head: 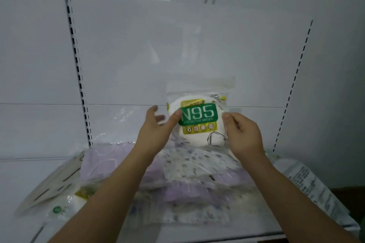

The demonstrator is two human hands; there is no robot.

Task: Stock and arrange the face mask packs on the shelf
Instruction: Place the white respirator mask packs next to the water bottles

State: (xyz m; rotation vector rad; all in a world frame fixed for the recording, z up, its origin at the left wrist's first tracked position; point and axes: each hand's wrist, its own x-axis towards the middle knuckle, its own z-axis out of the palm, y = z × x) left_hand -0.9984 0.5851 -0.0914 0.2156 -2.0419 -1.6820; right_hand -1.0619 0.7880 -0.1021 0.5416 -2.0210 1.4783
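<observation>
We hold the N95 pack [198,119] upright between both hands, our left hand [158,124] pinching its left edge and our right hand [242,134] pinching its right edge. Below our grip, more packs [187,173] lie heaped on the shelf [217,232].

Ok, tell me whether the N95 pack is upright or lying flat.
Upright: the N95 pack stands with its label facing the camera, left hand and right hand pinching its sides.
</observation>
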